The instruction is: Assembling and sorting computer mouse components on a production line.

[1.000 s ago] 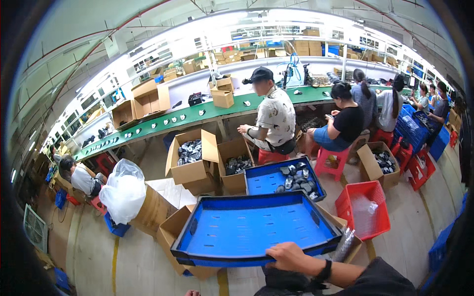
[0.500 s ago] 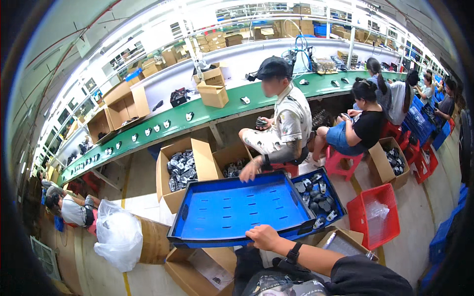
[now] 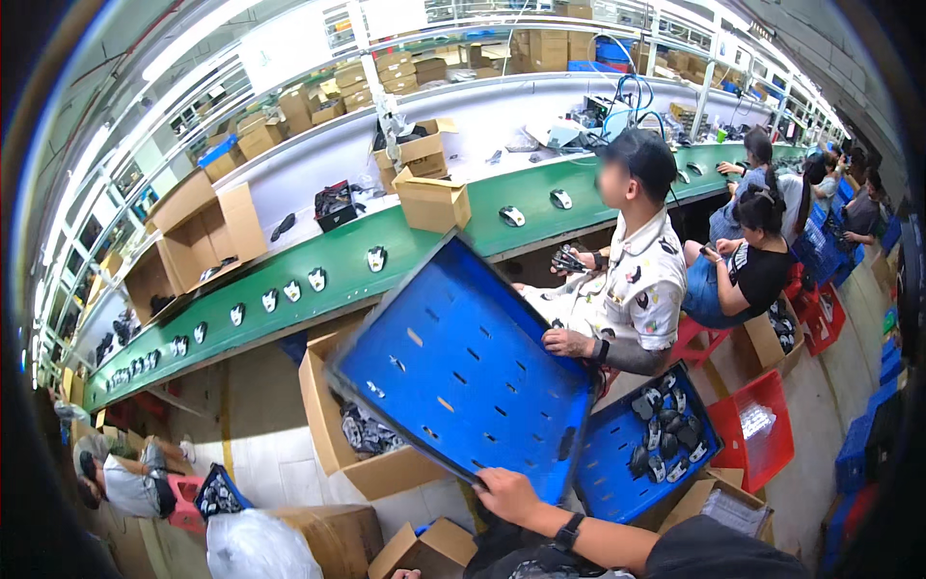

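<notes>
Low at six o'clock, the person's right hand (image 3: 508,494) grips the near rim of a large blue plastic tray with slotted floor (image 3: 463,372), fingers curled over its lower edge; the tray is tilted steeply, its far corner up toward twelve o'clock and its floor facing the camera, bare of parts; the left hand (image 3: 405,574) shows only as fingertips at the bottom edge, at about seven o'clock, and whether it is open or closed I cannot tell.

A seated co-worker's hand (image 3: 567,342) rests at the tray's right rim, at two o'clock from the gripping hand; it seems to touch the edge, though the contact is hard to make out.

Judging by the tilt and the bare floor, the step in hand looks like carrying or passing an emptied tray; the next move would call for a firm hold on the rim while the tray is levelled, with care for the co-worker's fingers.

Just right of the tray, at four o'clock, a second blue tray (image 3: 644,454) lies flat, holding dark moulded parts; an open cardboard box (image 3: 371,463) stands behind the tray at nine o'clock.
</notes>
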`<act>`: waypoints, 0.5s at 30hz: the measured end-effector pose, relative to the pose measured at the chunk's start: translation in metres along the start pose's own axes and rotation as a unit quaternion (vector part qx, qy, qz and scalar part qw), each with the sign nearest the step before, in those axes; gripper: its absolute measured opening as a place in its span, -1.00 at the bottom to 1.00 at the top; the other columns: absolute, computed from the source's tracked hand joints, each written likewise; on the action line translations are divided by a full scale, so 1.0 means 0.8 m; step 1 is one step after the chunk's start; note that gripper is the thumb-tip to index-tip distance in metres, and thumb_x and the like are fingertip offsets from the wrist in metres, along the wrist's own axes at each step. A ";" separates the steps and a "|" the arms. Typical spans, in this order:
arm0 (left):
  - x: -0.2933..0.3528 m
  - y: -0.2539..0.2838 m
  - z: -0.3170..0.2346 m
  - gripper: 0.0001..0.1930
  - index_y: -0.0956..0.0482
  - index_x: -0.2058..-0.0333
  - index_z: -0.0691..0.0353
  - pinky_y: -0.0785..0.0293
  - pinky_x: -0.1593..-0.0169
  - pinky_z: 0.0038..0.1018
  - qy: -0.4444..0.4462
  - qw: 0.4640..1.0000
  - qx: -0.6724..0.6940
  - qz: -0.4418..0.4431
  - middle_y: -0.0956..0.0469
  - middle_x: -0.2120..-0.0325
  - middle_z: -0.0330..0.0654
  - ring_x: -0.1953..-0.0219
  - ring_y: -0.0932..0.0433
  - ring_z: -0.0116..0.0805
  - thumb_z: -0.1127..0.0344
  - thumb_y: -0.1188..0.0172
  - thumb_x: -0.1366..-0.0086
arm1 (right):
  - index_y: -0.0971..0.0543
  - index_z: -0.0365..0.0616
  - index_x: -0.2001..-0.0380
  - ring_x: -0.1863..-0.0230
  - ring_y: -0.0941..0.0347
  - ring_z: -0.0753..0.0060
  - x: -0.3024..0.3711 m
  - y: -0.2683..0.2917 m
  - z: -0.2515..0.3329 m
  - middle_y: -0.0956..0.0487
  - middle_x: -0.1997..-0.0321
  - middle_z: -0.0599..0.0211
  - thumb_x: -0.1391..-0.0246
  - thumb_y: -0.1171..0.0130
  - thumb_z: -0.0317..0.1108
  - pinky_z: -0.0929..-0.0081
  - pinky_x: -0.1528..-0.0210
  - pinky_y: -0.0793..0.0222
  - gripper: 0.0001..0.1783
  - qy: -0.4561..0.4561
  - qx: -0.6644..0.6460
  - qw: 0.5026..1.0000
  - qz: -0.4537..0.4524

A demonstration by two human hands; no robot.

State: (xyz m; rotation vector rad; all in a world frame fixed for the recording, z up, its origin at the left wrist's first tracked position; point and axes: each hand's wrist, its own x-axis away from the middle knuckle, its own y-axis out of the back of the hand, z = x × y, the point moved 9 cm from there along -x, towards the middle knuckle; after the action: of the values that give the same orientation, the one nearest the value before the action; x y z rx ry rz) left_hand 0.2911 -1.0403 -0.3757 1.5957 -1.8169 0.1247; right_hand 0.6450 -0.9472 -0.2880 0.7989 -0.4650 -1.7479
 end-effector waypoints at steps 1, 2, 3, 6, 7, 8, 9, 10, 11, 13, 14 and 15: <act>0.003 0.008 -0.057 -0.72 -0.52 0.38 0.33 -0.40 0.20 -0.34 0.094 0.994 -0.050 0.003 -0.53 0.47 -0.09 0.36 -0.46 -0.26 0.18 -0.13 -0.35 | -0.53 -0.18 0.22 0.26 -0.55 0.04 -0.030 -0.015 0.004 -0.60 0.31 0.12 -0.04 -0.22 -0.33 0.14 0.20 -0.47 -0.75 -0.026 -0.014 1.000 0.003; -0.012 0.021 -0.047 -0.71 -0.54 0.37 0.33 -0.40 0.17 -0.32 0.113 0.993 -0.029 0.013 -0.55 0.45 -0.05 0.35 -0.46 -0.22 0.16 -0.14 -0.35 | -0.53 -0.18 0.22 0.26 -0.55 0.04 -0.065 -0.024 0.024 -0.60 0.31 0.12 -0.04 -0.22 -0.33 0.14 0.20 -0.47 -0.75 -0.026 -0.012 1.000 0.003; -0.035 0.033 -0.025 -0.70 -0.56 0.35 0.33 -0.40 0.14 -0.30 0.128 0.991 -0.008 0.024 -0.57 0.42 -0.01 0.33 -0.47 -0.18 0.14 -0.15 -0.34 | -0.50 -0.22 0.14 0.19 -0.55 -0.02 -0.107 -0.031 0.037 -0.59 0.20 0.03 -0.05 -0.21 -0.34 0.13 0.13 -0.47 -0.69 -0.042 -0.048 0.998 0.000; -0.087 0.068 0.006 -0.68 -0.54 0.25 0.34 -0.43 0.11 -0.26 -0.056 0.995 -0.082 0.002 -0.57 0.38 0.04 0.27 -0.52 -0.09 0.13 -0.12 -0.34 | -0.43 -0.32 -0.06 -0.03 -0.49 -0.16 -0.223 -0.051 0.053 -0.53 -0.03 -0.19 -0.10 -0.17 -0.36 0.15 -0.07 -0.42 -0.53 -0.036 -0.114 0.992 -0.039; -0.077 0.072 -0.042 -0.68 -0.54 0.25 0.34 -0.43 0.11 -0.26 -0.047 0.996 -0.078 0.000 -0.57 0.38 0.04 0.27 -0.52 -0.09 0.13 -0.12 -0.34 | -0.38 -0.34 -0.11 -0.07 -0.46 -0.18 -0.254 -0.048 0.048 -0.51 -0.05 -0.21 -0.10 -0.15 -0.37 0.17 -0.12 -0.40 -0.49 -0.045 -0.147 0.986 -0.061; -0.075 0.080 -0.070 -0.68 -0.53 0.24 0.34 -0.42 0.10 -0.25 0.071 0.994 -0.078 -0.002 -0.58 0.37 0.03 0.25 -0.52 -0.09 0.13 -0.10 -0.35 | -0.34 -0.35 -0.14 -0.07 -0.49 -0.15 -0.283 -0.047 0.035 -0.52 -0.05 -0.19 -0.08 -0.16 -0.37 0.19 -0.12 -0.40 -0.44 -0.080 -0.180 0.978 -0.062; -0.059 0.091 -0.084 -0.68 -0.53 0.22 0.33 -0.42 0.08 -0.24 0.189 0.979 -0.072 -0.014 -0.58 0.35 0.03 0.23 -0.52 -0.08 0.13 -0.08 -0.35 | -0.31 -0.35 -0.16 -0.07 -0.51 -0.08 -0.306 -0.037 0.028 -0.52 -0.05 -0.20 -0.05 -0.20 -0.34 0.21 -0.09 -0.42 -0.38 -0.099 -0.181 0.975 -0.084; -0.078 0.115 -0.084 -0.69 -0.55 0.26 0.29 -0.46 0.22 -0.32 0.040 0.990 -0.106 -0.078 -0.57 0.46 -0.04 0.36 -0.55 -0.18 0.11 -0.05 -0.37 | -0.25 -0.35 -0.21 -0.06 -0.53 -0.01 -0.331 -0.031 0.035 -0.52 -0.07 -0.19 -0.03 -0.23 -0.32 0.23 -0.08 -0.45 -0.30 -0.144 -0.194 0.969 -0.052; -0.076 0.121 -0.012 -0.73 -0.55 0.32 0.23 -0.39 0.46 -0.43 0.200 0.976 0.070 -0.041 -0.50 0.59 -0.15 0.57 -0.48 -0.34 0.13 -0.05 -0.38 | -0.16 -0.36 -0.28 -0.01 -0.55 0.02 -0.344 -0.041 0.019 -0.52 -0.07 -0.18 -0.03 -0.26 -0.34 0.23 -0.05 -0.48 -0.20 -0.116 -0.207 0.967 -0.098; -0.113 0.155 0.054 -0.76 -0.52 0.38 0.19 -0.25 0.62 -0.49 0.050 0.986 0.096 -0.124 -0.43 0.67 -0.25 0.71 -0.37 -0.47 0.18 -0.04 -0.40 | -0.08 -0.38 -0.32 -0.15 -0.44 0.02 -0.366 -0.046 0.002 -0.37 -0.23 -0.22 -0.02 -0.28 -0.37 0.20 -0.19 -0.37 -0.12 -0.105 -0.224 0.964 -0.095; -0.114 0.172 0.094 -0.76 -0.52 0.38 0.19 -0.25 0.62 -0.49 0.059 0.984 0.098 -0.138 -0.43 0.67 -0.25 0.71 -0.37 -0.47 0.18 -0.04 -0.40 | -0.07 -0.34 -0.34 -0.22 -0.35 -0.10 -0.373 -0.037 0.029 -0.32 -0.26 -0.26 -0.03 -0.28 -0.36 0.17 -0.24 -0.30 -0.12 -0.083 -0.138 0.982 -0.102; -0.125 0.191 0.108 -0.77 -0.51 0.38 0.19 -0.25 0.63 -0.47 0.018 0.983 0.076 -0.164 -0.43 0.67 -0.25 0.72 -0.37 -0.46 0.20 -0.04 -0.41 | -0.12 -0.33 -0.33 -0.20 -0.33 -0.21 -0.374 -0.029 0.058 -0.33 -0.23 -0.27 -0.06 -0.26 -0.33 0.16 -0.22 -0.31 -0.17 0.029 -0.001 0.988 -0.150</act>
State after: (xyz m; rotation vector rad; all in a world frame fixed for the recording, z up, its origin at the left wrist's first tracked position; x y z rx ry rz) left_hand 0.1149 -0.9643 -0.4393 1.9646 -1.5235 0.1429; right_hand 0.6459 -0.6612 -0.1867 0.9545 -0.3150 -1.9943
